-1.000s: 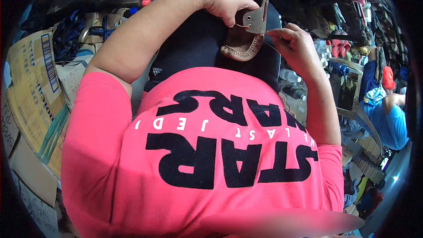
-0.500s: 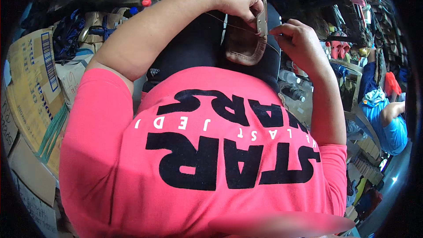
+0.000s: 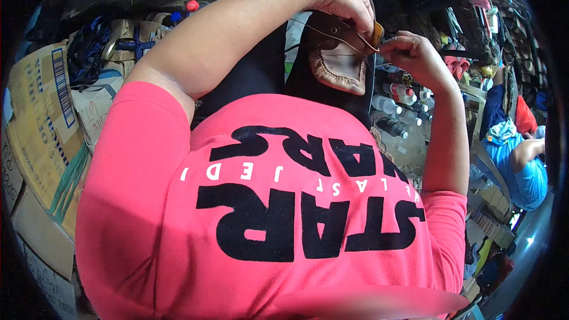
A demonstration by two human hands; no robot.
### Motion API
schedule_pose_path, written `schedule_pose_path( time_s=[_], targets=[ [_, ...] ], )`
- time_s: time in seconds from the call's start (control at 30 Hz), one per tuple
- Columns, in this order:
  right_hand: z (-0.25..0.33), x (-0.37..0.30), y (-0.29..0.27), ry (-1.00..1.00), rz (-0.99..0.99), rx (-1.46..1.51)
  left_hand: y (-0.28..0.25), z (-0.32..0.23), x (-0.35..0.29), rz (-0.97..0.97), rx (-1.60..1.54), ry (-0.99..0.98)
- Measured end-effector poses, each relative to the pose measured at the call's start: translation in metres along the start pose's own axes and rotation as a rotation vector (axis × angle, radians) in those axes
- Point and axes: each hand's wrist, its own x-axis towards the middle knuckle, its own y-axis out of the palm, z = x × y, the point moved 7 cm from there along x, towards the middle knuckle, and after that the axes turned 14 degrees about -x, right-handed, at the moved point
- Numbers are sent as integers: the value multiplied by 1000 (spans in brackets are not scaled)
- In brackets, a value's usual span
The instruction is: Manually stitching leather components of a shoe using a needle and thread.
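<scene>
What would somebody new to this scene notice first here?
Probably the bright pink shirt with big black letters, filling the lower middle. Next, the brown shoe at the top, right of centre, with the left hand on it and the right hand at its edge. Another person, in light blue, shows at far right.

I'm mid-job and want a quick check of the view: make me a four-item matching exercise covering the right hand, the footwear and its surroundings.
1. Right hand
2. Moccasin-style shoe
3. T-shirt
4. Cardboard box

A. Pink, with black lettering
B. Yellowish, beyond the left arm
C. At the shoe's right edge, fingers bent
D. Brown, above dark trousers

Pairs: 1-C, 2-D, 3-A, 4-B
</scene>
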Motion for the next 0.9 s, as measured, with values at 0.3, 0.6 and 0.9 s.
schedule_pose_path(
  time_s=[0.3, 0.6, 0.9],
  targets=[
    [-31, 0, 13, 99, 132, 290, 3, -5, 15, 20, 183, 39],
    [-20, -5, -3, -34, -38, -16, 7, -15, 27, 54, 327, 72],
    [-26, -17, 11, 79, -171, 107, 6, -16, 35, 46, 310, 28]
  ],
)
